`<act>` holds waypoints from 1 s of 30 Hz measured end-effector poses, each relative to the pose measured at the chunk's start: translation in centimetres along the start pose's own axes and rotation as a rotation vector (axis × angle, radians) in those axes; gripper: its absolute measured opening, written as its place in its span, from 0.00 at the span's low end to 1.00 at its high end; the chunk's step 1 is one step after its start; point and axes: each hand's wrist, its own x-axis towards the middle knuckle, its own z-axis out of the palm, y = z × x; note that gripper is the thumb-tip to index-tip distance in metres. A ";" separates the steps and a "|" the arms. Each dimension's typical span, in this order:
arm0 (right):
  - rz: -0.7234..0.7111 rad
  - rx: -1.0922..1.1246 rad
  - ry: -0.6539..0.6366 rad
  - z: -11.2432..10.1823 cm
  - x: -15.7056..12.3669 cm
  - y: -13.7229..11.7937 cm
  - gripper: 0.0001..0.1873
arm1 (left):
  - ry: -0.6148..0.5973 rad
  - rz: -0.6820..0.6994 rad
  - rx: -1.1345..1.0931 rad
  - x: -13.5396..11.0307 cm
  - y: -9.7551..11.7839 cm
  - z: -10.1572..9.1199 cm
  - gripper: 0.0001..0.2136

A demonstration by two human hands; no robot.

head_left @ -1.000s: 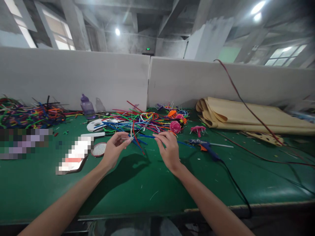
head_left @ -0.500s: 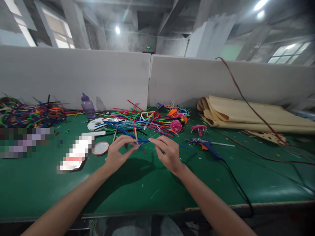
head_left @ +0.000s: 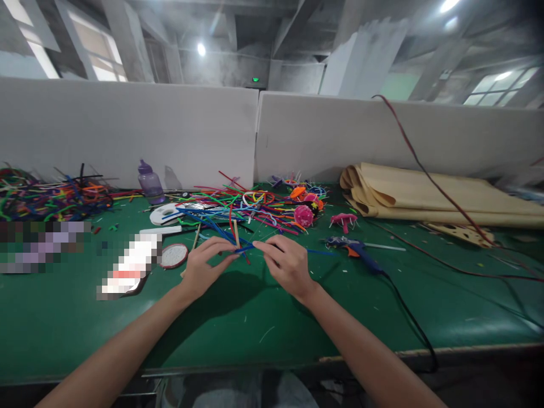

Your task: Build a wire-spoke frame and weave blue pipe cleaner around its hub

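Over the green table, my left hand (head_left: 209,265) pinches a blue pipe cleaner (head_left: 245,249) between thumb and fingertips. A pale wooden stick (head_left: 236,231) stands up right at these fingertips, and a short red end shows just below. My right hand (head_left: 289,265) is closed on the same blue pipe cleaner a little to the right. A thin blue length comes out past the right hand and lies toward the glue gun. How the pipe cleaner meets the stick is partly hidden by the fingers.
Loose pipe cleaners (head_left: 212,198) lie behind my hands, with pink pompom pieces (head_left: 304,216) at their right end. A blue glue gun (head_left: 361,255) with a black cord lies right. Left are a purple bottle (head_left: 151,184) and a round white disc (head_left: 174,256). Brown paper (head_left: 425,192) is folded back right.
My right hand has moved slightly left, closer to my left hand, along the blue pipe cleaner. The left hand keeps its pinch almost in place.
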 end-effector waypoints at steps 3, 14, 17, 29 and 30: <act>0.007 -0.041 0.031 0.1 -0.2 0.2 0.16 | 0.009 0.017 0.017 0.0 0.0 0.0 0.06; -0.067 -0.146 0.018 0.1 -0.1 0.2 0.14 | 0.025 0.124 0.099 0.0 -0.6 0.2 0.06; -0.065 -0.142 0.018 0.2 -0.1 0.2 0.14 | 0.031 0.114 0.097 0.0 -0.7 0.2 0.09; -0.081 -0.081 -0.028 0.4 -0.1 0.1 0.14 | -0.017 0.162 0.136 -0.1 -0.9 0.1 0.06; -0.084 -0.077 -0.032 0.4 -0.1 0.1 0.14 | -0.018 0.165 0.139 -0.1 -0.9 0.1 0.06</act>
